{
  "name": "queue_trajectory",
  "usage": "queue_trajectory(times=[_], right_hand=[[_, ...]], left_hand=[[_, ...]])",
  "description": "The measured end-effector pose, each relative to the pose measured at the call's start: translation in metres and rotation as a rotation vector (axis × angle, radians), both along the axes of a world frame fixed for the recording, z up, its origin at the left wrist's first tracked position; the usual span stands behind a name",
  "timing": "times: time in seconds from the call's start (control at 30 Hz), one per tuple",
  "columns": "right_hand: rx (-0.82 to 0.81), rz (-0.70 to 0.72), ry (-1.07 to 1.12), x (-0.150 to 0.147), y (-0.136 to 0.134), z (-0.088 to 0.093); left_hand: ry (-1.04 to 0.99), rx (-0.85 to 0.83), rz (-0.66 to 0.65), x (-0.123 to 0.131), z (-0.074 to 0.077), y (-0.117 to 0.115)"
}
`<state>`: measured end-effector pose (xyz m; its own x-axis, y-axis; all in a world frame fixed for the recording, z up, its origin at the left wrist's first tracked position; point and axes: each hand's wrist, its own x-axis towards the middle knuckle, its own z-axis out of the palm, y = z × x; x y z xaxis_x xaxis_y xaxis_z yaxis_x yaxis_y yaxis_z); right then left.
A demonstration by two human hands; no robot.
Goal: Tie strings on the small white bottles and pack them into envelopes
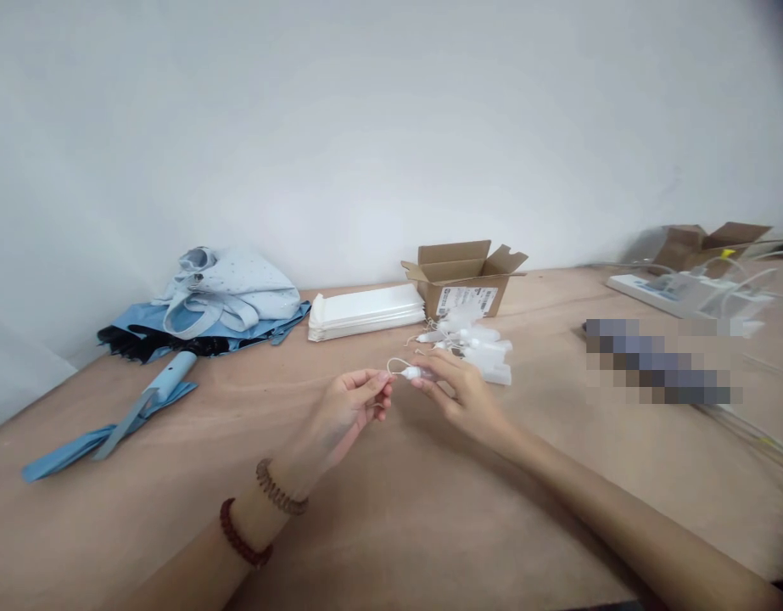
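Note:
Between the fingers of my right hand (458, 390) is a small clear bottle with a white cap (411, 372), lying sideways with its cap toward the left. A thin cream cord (397, 361) loops from the cap end. My left hand (356, 403) is closed in a pinch on the cord, close to the cap. Most of the bottle's body is hidden by my right fingers. Just behind my right hand lies a pile of similar translucent white bottles (489, 352) with cords, partly covered by that hand.
An open cardboard box (467, 293) stands behind the pile, beside a stack of flat white packages (369, 310). At left lie a folded blue umbrella (175, 378) and a pale cloth bag (244, 284). A power strip (645, 291), a blurred-out object (658, 361) and another box (684, 246) are right.

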<state>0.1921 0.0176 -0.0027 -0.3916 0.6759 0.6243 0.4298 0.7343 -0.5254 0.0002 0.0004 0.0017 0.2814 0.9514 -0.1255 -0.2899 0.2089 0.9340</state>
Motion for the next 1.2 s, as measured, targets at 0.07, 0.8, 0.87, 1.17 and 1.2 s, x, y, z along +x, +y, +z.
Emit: queue_trajectory(times=[0.07, 0.8, 0.87, 1.17, 1.2], right_hand=[[-0.006, 0.007, -0.027, -0.0002, -0.0013, 0.0001], [0.038, -0.024, -0.04, -0.0001, -0.0029, -0.002], [0.044, -0.016, -0.031, -0.0003, -0.0032, -0.0018], [0.021, -0.029, -0.048, -0.0006, -0.0034, -0.002], [0.023, -0.03, -0.05, -0.0006, -0.0032, -0.0023]], left_hand=[[-0.007, -0.006, 0.0, 0.0005, -0.0006, -0.0001], [-0.036, -0.008, 0.009, 0.0026, -0.0003, 0.0012], [-0.034, -0.003, 0.008, 0.0027, 0.0006, 0.0011], [-0.026, -0.005, 0.021, 0.0032, 0.0013, 0.0015], [-0.023, -0.008, 0.022, 0.0033, 0.0011, 0.0018]])
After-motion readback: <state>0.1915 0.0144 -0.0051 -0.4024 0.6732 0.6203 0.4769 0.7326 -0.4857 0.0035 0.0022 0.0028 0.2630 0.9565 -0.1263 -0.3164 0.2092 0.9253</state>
